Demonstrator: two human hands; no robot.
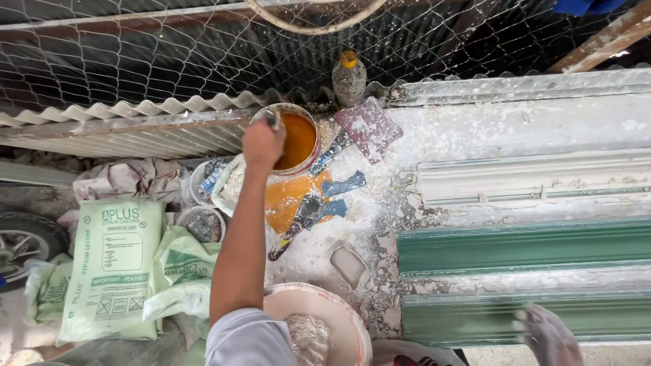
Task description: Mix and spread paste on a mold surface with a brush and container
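- Left hand (263, 144) is shut tight around a brush handle (273, 120) and reaches out over the tin (291, 139).
- The tin is round, full of orange liquid, and stands at the far edge of the tabletop (475, 129), by the wire fence (135, 61).
- Right hand (548, 335) is low on the right, blurry and white with dust; I cannot tell if it is wide or shut. It is over the green mould (522, 247).
- A dusty bottle (349, 78) with a yellow cap stands just behind the tin.
- Blue scrapers (342, 184) lie by an orange spill (288, 200) near the tin.
- A pink bowl (339, 318) with white stuff in it sits close to the person.
- Pale green bags (112, 268) lie on the left.
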